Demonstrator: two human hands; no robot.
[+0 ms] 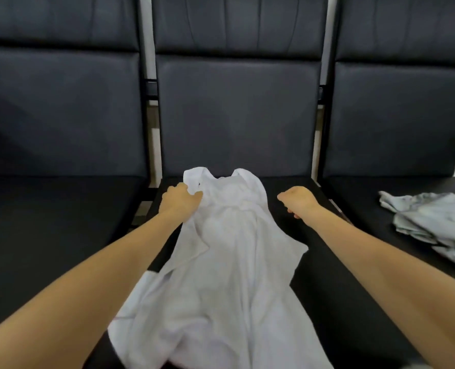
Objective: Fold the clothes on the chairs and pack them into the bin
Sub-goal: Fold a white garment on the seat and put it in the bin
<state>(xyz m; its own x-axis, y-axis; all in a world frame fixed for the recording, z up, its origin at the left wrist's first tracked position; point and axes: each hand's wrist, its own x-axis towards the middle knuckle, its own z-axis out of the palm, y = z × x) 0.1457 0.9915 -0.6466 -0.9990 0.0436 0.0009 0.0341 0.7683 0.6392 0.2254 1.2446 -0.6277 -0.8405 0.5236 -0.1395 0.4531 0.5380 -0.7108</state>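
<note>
Lying lengthwise down the middle chair (327, 275) in the centre and lower part of the frame, the white garment (221, 262) spreads crumpled over the black seat. The left hand (179, 199) pinches the cloth at its far left corner, while the right hand (298, 199) is curled into a fist holding nothing, just right of the garment. A grey garment (434, 219) lies crumpled on the right chair (380, 198) at the frame's right edge.

No readable text, labels, brand names, numbers or signs appear anywhere in this view; every visible surface is plain and unmarked.
</note>
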